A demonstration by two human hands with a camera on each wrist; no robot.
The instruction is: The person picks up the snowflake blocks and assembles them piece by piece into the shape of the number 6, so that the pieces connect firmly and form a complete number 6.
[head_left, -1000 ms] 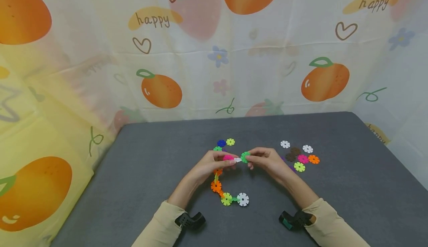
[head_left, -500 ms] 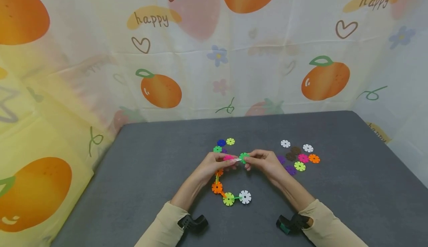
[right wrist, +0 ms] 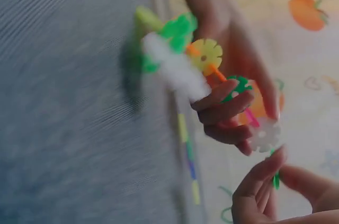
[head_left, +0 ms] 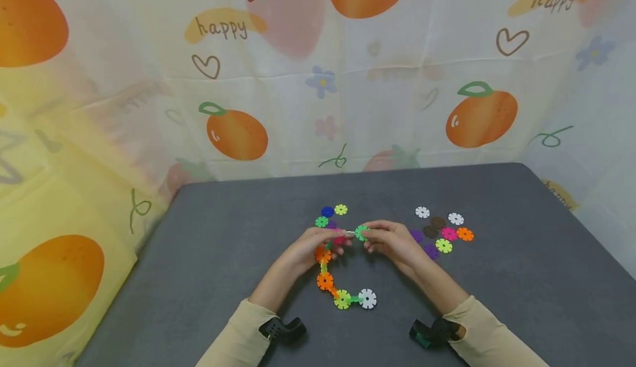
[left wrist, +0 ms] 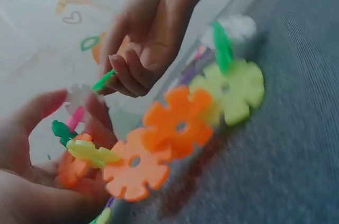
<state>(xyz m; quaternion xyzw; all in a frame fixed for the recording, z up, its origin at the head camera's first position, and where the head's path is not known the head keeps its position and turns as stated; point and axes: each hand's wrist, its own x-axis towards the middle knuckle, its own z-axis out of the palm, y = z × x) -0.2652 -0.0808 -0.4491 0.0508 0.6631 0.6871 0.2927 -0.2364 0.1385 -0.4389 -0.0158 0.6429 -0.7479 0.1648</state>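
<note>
Snowflake-shaped plastic discs are slotted together into a chain that hangs from my left hand (head_left: 307,248). Its thumb and fingers pinch a white disc (right wrist: 264,135) beside a pink disc (head_left: 339,239). Below them the chain runs through orange discs (head_left: 325,281) and a yellow-green disc (head_left: 342,299) to a white end disc (head_left: 367,299). My right hand (head_left: 399,243) pinches a bright green disc (head_left: 361,233) between thumb and fingers, its edge right at the rim of the pinched white disc. A dark green disc (left wrist: 63,131) sits in the chain near my left palm, partly covered by fingers.
Loose discs lie on the grey table (head_left: 238,218): a yellow-green one (head_left: 340,209), a blue one (head_left: 327,212) and others behind my left hand. Right of my right hand is a scatter with brown (head_left: 431,231), pink (head_left: 449,234) and orange discs (head_left: 465,234). A fruit-print cloth (head_left: 288,118) hangs behind.
My left thumb has shifted from the pink disc onto the white one. The hanging chain has swung slightly right and more of its upper orange disc shows. My right hand keeps the green disc.
</note>
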